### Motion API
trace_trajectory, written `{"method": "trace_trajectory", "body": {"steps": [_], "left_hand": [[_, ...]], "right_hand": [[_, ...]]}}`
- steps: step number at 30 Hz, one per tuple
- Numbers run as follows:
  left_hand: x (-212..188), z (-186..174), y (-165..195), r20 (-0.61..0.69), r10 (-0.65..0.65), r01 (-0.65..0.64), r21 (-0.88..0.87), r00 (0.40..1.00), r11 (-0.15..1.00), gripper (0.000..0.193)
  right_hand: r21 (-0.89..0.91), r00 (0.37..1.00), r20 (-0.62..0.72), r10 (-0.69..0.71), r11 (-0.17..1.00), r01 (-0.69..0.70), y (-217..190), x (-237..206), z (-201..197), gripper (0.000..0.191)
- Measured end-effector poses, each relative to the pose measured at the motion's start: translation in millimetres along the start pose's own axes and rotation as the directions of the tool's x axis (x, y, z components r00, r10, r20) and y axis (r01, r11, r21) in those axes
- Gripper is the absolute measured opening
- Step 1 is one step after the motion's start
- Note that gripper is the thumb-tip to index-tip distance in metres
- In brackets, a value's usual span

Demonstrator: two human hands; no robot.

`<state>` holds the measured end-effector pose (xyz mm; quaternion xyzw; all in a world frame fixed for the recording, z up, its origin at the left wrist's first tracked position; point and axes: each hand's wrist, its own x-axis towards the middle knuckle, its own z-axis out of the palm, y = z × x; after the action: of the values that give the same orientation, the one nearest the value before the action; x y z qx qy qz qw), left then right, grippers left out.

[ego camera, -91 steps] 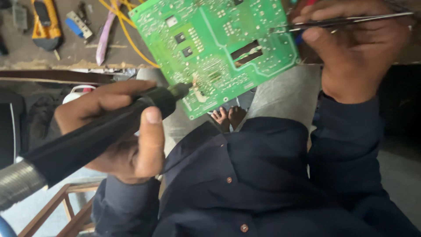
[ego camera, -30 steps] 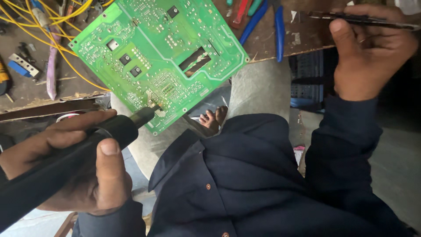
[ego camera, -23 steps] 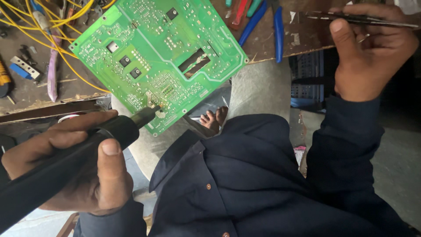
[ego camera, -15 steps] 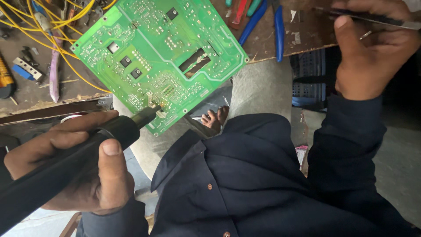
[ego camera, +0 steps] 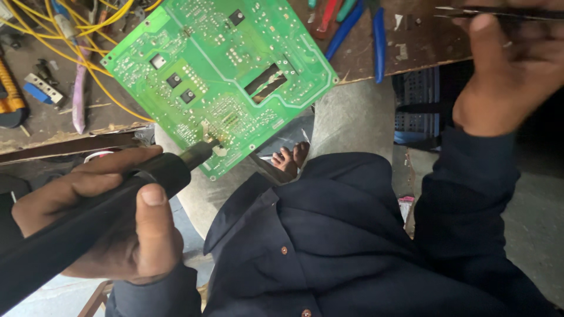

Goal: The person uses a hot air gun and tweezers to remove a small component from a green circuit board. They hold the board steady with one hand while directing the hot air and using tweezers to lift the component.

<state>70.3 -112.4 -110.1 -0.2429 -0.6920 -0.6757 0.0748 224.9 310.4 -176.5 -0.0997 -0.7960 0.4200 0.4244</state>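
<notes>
A green circuit board (ego camera: 223, 76) lies solder side up on the edge of a worn wooden bench (ego camera: 423, 50), its near corner hanging over the edge. My left hand (ego camera: 111, 217) grips a thick black hot-air tool (ego camera: 76, 235); its nozzle tip (ego camera: 202, 151) rests at the board's lower edge. At the top right, my right hand (ego camera: 505, 70) pinches thin metal tweezers (ego camera: 499, 12), held above the bench and away from the board.
Yellow wires (ego camera: 76, 35), a purple tool (ego camera: 78, 100) and an orange-handled tool (ego camera: 9, 97) lie left of the board. Blue-handled pliers (ego camera: 376, 29) and red and green handles lie behind it. My dark shirt (ego camera: 352, 246) fills the lower middle; bare toes (ego camera: 291, 159) show below the bench.
Over three seconds the view shifted so the board sits further left. My right hand with the tweezers moved off the board up to the right. The nozzle stays at the board's lower edge.
</notes>
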Motion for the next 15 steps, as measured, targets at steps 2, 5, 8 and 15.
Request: {"method": "trace_trajectory", "body": {"steps": [2,5,8,15], "left_hand": [[2.2,-1.0,-1.8,0.010,0.018,-0.018,0.010,1.000,1.000,0.043],[1.9,-2.9,-0.2,0.021,0.023,-0.023,0.027,1.000,0.999,0.040],[0.7,-3.5,2.0,0.021,0.011,-0.012,0.047,1.000,0.999,0.039],[-1.9,-2.1,3.4,0.027,0.001,-0.002,0.045,1.000,0.999,0.039]], "right_hand": [[0.083,0.998,0.012,0.067,0.994,-0.068,-4.2,-3.9,3.1,0.031],[0.163,0.986,0.109,0.127,0.976,-0.144,-22.2,-2.1,8.8,0.031],[0.216,0.976,0.195,0.101,0.966,-0.143,-46.6,2.7,32.6,0.027],[0.206,0.893,0.425,-0.147,0.976,0.062,-109.5,24.5,103.4,0.023]]}}
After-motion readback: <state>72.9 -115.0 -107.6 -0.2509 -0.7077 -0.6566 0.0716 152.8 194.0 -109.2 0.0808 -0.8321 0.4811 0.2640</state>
